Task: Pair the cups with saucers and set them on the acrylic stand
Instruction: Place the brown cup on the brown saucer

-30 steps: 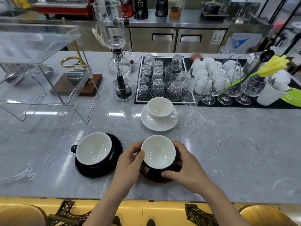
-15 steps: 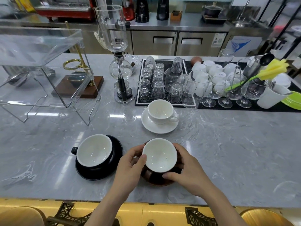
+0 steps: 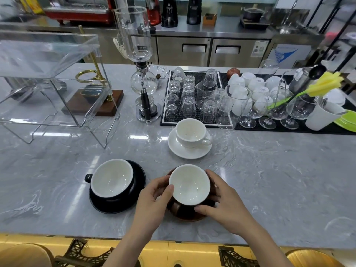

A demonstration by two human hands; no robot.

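both hands, left and right, around brown cup on brown saucer

Bright overhead light streaks white glare across my marble counter; shadows are soft. Wide-angle bending curves the edges, and the acrylic stand at left looks smeared.

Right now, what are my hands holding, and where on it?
Both hands hold the brown cup on its brown saucer: the left hand on the cup's left side near the rim, the right hand round its right side.
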